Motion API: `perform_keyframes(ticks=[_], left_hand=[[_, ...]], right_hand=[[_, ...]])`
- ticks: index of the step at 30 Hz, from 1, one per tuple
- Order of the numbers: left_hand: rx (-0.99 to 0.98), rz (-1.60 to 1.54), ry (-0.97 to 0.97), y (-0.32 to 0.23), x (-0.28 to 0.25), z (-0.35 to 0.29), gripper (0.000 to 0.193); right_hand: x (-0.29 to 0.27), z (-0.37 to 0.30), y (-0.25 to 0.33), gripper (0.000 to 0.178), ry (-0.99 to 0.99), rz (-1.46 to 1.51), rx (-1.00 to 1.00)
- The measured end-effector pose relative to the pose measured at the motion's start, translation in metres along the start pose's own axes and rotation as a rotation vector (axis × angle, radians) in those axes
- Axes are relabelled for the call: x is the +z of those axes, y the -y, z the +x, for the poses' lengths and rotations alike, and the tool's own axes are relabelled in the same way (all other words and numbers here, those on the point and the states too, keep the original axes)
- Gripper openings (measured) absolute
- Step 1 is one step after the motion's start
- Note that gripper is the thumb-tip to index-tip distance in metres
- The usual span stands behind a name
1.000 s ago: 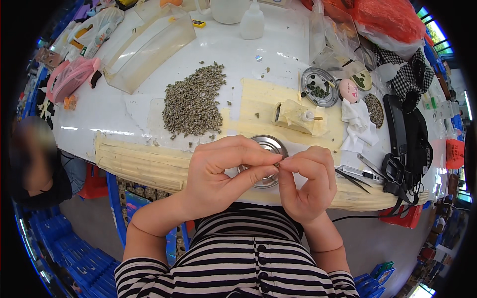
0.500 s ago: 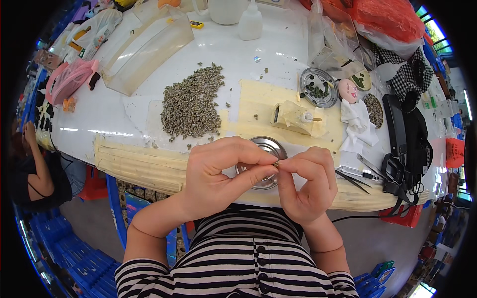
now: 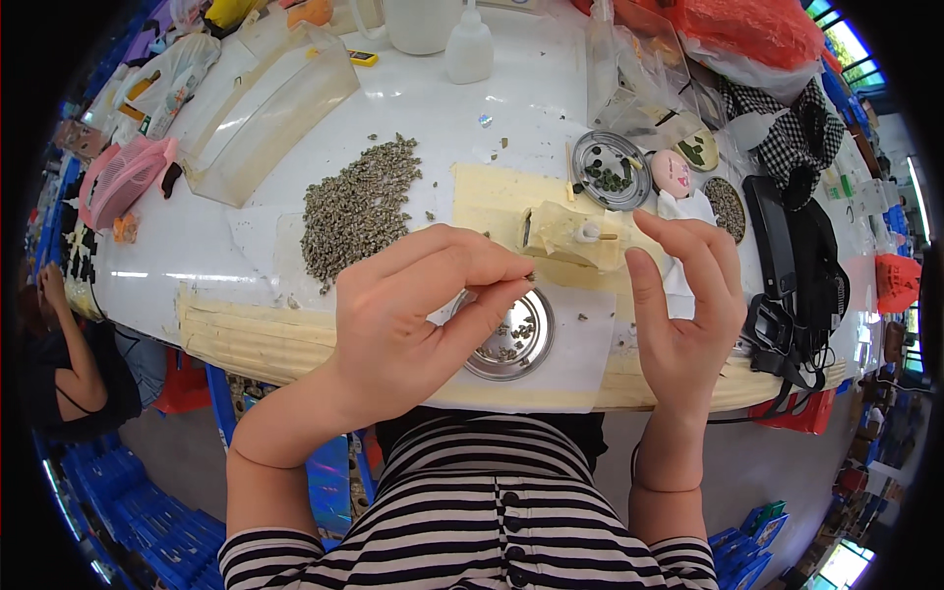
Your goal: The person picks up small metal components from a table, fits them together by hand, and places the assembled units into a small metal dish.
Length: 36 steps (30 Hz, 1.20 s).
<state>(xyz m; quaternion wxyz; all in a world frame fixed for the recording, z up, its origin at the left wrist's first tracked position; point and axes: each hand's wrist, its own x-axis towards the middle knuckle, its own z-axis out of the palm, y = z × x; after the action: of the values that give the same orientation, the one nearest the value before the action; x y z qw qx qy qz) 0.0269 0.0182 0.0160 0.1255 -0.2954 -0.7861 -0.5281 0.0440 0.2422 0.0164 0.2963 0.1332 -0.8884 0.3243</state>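
My left hand pinches a tiny metal part between thumb and forefinger; most of it is covered by the fingertips. Below those fingers a round shiny metal dish stands on white paper, with several small metal pieces in it. To the right my right hand is raised with thumb and fingers apart, holding nothing. Between and beyond the hands sits a block wrapped in cream tape, with a white peg sticking out. A big heap of small grey-brown metal parts lies at the left.
A metal dish with dark green bits, a pink round object and a dish of small parts stand at the right. A black bag with straps lies beyond them. A clear plastic tray and white squeeze bottle are farther back.
My right hand has let go of the tiny part, opened and moved away to the right and up. The left hand keeps its pinch, slightly higher, and more of the dish shows.
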Motion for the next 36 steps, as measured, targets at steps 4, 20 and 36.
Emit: perform_keyframes(ticks=[4, 20, 36], left_hand=[[-0.106, -0.074, 0.019, 0.004, 0.004, -0.003, 0.016], [-0.147, -0.155, 0.090, 0.006, 0.005, -0.007, 0.016], [-0.081, -0.133, 0.078, 0.008, 0.006, -0.008, 0.015]], right_hand=[[0.010, 0.003, -0.005, 0.020, 0.030, -0.028, 0.000], [0.022, -0.020, 0.020, 0.011, 0.065, 0.870, 0.186], [0.024, -0.020, 0.021, 0.014, 0.162, 0.737, 0.124]])
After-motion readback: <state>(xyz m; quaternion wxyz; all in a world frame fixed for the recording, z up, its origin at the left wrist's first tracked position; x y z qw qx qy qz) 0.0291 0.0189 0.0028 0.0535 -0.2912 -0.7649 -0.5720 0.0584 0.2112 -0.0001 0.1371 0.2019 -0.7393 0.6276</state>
